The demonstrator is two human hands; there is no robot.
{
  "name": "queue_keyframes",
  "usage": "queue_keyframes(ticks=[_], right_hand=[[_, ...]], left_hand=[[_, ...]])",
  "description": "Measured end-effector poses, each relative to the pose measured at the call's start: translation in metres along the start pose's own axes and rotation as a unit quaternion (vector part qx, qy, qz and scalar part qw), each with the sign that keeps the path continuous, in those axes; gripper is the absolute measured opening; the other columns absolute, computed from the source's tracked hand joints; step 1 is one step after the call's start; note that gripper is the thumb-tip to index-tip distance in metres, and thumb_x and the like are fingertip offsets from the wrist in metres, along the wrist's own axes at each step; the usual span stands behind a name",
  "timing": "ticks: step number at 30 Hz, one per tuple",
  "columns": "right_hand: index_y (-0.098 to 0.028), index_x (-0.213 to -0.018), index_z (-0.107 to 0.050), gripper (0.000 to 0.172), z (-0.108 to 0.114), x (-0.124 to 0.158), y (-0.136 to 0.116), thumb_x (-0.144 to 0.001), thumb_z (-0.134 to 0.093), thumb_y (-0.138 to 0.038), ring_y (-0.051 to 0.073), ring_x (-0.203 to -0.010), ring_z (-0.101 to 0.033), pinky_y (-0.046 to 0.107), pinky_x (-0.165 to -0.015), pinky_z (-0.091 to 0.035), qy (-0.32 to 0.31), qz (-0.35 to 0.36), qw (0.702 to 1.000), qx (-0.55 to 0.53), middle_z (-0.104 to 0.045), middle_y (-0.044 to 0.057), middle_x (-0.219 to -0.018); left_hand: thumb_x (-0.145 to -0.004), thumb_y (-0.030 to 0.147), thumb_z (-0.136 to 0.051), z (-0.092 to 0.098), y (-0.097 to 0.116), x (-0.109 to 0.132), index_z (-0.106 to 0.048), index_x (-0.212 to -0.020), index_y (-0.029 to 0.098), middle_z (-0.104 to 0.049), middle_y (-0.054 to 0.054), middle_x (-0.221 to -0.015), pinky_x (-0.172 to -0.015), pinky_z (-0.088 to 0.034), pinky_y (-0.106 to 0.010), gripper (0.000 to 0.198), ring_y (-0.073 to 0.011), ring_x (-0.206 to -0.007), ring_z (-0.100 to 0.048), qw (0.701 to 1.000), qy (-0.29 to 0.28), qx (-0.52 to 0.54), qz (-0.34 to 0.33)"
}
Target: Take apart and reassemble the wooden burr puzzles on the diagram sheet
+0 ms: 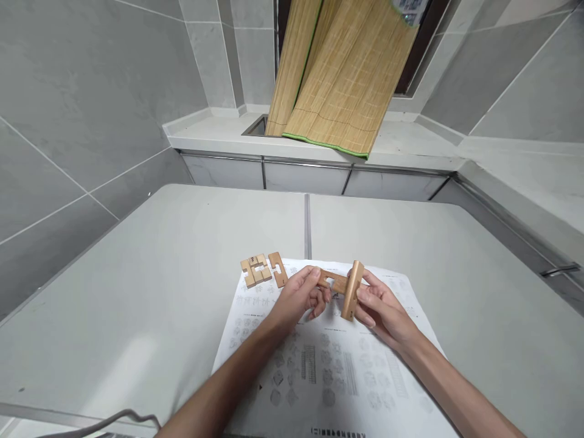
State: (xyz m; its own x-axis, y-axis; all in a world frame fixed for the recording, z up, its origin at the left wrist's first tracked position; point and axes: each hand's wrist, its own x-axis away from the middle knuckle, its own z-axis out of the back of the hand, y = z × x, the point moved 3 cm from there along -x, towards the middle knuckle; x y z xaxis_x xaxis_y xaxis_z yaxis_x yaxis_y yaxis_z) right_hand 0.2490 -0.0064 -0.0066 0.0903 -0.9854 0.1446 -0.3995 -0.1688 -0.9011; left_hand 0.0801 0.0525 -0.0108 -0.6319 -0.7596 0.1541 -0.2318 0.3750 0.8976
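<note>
My left hand (301, 297) pinches one end of a notched wooden puzzle bar (332, 281) that lies level. My right hand (381, 307) grips a second wooden bar (353, 290), held upright and crossed over the first one so the two pieces meet in front of me. Both hands hover just above a printed instruction sheet (328, 365) covered in small diagrams. To the left of my left hand, several more notched wooden pieces (256, 270) lie grouped on the table, with one separate piece (278, 268) beside them at the sheet's top corner.
The grey table (159, 292) has a seam down its middle. Behind it a white ledge (219, 137) carries a leaning bamboo mat (340, 79). Grey tiled walls stand left and right. A grey cable (104, 423) shows at the bottom left.
</note>
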Motion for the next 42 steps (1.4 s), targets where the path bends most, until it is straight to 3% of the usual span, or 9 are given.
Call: queue_keyframes(ticks=[7,14,19,27,33,39,42], right_hand=[[-0.025,-0.11,-0.067,0.052,0.004,-0.002,0.002,-0.073,-0.091,-0.053,0.005,-0.038,-0.023,0.024,-0.046,-0.016,0.018,0.019,1.0,-0.002,-0.039,-0.012,-0.05],[-0.026,-0.113,-0.066,0.053,0.004,-0.001,0.006,-0.074,-0.09,-0.054,0.003,-0.033,-0.02,0.021,-0.041,-0.013,0.026,0.029,0.999,0.001,-0.042,-0.013,-0.05],[-0.026,-0.109,-0.066,0.05,0.003,-0.002,0.008,-0.075,-0.09,-0.053,0.001,-0.03,-0.02,0.019,-0.037,-0.009,0.012,0.04,0.999,-0.014,-0.043,-0.013,-0.05],[-0.025,-0.114,-0.065,0.044,0.005,-0.003,0.012,-0.083,-0.085,-0.05,0.001,-0.03,-0.02,0.018,-0.037,-0.014,-0.016,0.061,0.998,-0.014,-0.045,-0.013,-0.05],[-0.025,-0.113,-0.064,0.044,0.002,-0.004,0.01,-0.084,-0.085,-0.05,0.001,-0.029,-0.019,0.017,-0.037,-0.011,-0.035,0.066,0.997,-0.021,-0.037,-0.015,-0.044],[-0.026,-0.106,-0.06,0.039,0.006,-0.004,0.006,-0.084,-0.086,-0.045,0.0,-0.028,-0.02,0.015,-0.035,-0.008,-0.018,0.079,0.996,-0.037,-0.044,-0.015,-0.049],[-0.026,-0.102,-0.059,0.038,0.008,-0.002,0.001,-0.083,-0.085,-0.046,-0.001,-0.027,-0.025,0.016,-0.034,-0.01,-0.046,0.073,0.995,-0.05,-0.054,-0.01,-0.059]], left_hand=[[-0.097,0.064,-0.061,-0.002,0.0,0.002,-0.054,-0.094,0.019,-0.064,0.002,-0.074,-0.04,-0.031,-0.019,0.046,-0.0049,-0.042,-0.047,1.0,-0.004,-0.01,-0.002],[-0.099,0.063,-0.06,-0.003,-0.001,0.001,-0.052,-0.094,0.019,-0.064,0.002,-0.074,-0.039,-0.031,-0.018,0.045,-0.0043,-0.042,-0.046,1.0,-0.013,-0.003,-0.014],[-0.102,0.061,-0.056,-0.003,-0.003,0.002,-0.052,-0.095,0.019,-0.063,0.002,-0.074,-0.038,-0.03,-0.017,0.042,-0.0039,-0.041,-0.045,1.0,-0.02,0.001,-0.018],[-0.102,0.06,-0.056,-0.004,-0.002,0.003,-0.053,-0.095,0.019,-0.064,0.002,-0.074,-0.039,-0.032,-0.017,0.042,-0.004,-0.042,-0.045,1.0,-0.016,-0.003,-0.016],[-0.101,0.061,-0.058,-0.004,-0.003,0.003,-0.054,-0.095,0.018,-0.064,0.002,-0.074,-0.039,-0.031,-0.017,0.043,-0.0032,-0.041,-0.044,1.0,-0.012,0.001,-0.018],[-0.098,0.062,-0.062,-0.002,0.0,0.006,-0.052,-0.094,0.018,-0.066,0.001,-0.075,-0.037,-0.031,-0.015,0.045,-0.0032,-0.041,-0.046,1.0,0.001,-0.004,-0.03],[-0.098,0.061,-0.063,-0.001,0.004,0.009,-0.052,-0.095,0.018,-0.068,0.0,-0.078,-0.037,-0.03,-0.015,0.044,-0.0026,-0.04,-0.045,1.0,-0.002,-0.001,-0.03]])
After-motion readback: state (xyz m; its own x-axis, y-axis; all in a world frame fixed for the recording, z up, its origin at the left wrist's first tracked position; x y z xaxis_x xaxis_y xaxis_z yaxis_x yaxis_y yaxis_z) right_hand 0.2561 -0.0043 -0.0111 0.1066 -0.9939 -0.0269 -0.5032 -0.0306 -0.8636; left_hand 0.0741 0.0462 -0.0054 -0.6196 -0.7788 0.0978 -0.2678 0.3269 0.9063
